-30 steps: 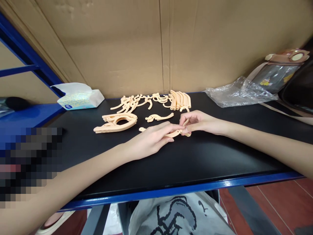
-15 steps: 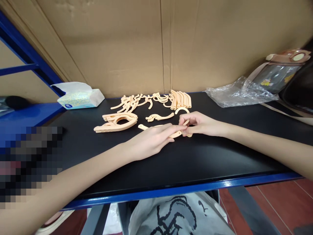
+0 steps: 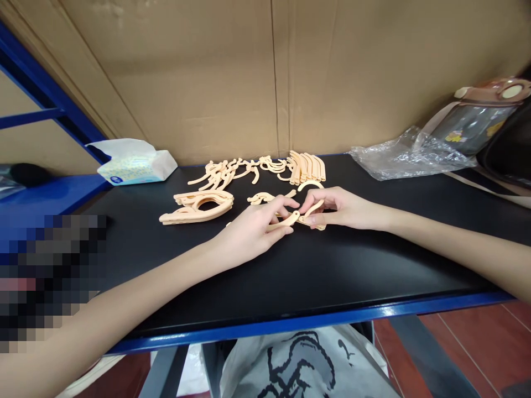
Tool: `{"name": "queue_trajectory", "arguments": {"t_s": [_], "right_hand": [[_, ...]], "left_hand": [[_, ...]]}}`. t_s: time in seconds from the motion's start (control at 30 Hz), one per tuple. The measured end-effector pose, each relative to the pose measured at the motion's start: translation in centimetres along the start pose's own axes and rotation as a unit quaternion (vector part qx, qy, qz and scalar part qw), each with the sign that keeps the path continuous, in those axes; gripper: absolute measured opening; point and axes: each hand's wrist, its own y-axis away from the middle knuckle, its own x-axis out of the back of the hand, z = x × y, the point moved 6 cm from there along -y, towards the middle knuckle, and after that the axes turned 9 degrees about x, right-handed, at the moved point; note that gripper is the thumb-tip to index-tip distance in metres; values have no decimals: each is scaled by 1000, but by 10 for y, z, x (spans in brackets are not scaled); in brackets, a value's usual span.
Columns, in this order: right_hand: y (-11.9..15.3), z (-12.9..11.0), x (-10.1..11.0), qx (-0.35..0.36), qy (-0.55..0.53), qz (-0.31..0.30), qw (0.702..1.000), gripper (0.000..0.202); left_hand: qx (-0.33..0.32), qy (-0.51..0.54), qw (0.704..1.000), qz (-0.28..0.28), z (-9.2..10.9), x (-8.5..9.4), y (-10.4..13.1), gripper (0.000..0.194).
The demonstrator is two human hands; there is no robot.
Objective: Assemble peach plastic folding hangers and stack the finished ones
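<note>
Near the middle of the black table, my left hand (image 3: 253, 229) is closed on a beige arm piece (image 3: 291, 219) with a small hole at its end. Right beside it, my right hand (image 3: 334, 209) pinches a curved beige piece (image 3: 314, 208); other beige parts lie under its fingers, partly hidden. Behind my left hand is a beige hook-shaped piece (image 3: 260, 197), partly covered. A curved hook (image 3: 311, 184) rests just behind my right hand. Folded beige hanger parts (image 3: 199, 205) lie stacked to the left.
At the back are a loose pile of hooks (image 3: 219, 172) and a row of beige arms (image 3: 307, 167). A tissue pack (image 3: 135, 166) stands back left. Clear plastic (image 3: 406, 157) and a bottle (image 3: 477, 121) are back right. A printed bag (image 3: 302, 365) hangs below the blue table edge (image 3: 290, 321).
My left hand has shifted its grip on the arm piece, whose holed end is now raised between the hands. My right hand has moved only slightly.
</note>
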Motion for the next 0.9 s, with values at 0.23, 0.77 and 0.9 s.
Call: {"name": "queue_trajectory", "arguments": {"t_s": [0.23,0.77,0.9], "right_hand": [[0,0,4,-7,-14,32,999,20],[1,6,9,-9,-107,41,993,17],[2,5,9,-8,-113,38,993,14]], "left_hand": [[18,18,1000,6,-1,3,-1,27],[22,108,994,-28,-6,-3,-4,24],[8,85,996,-34,-7,-4,-5,21]]}}
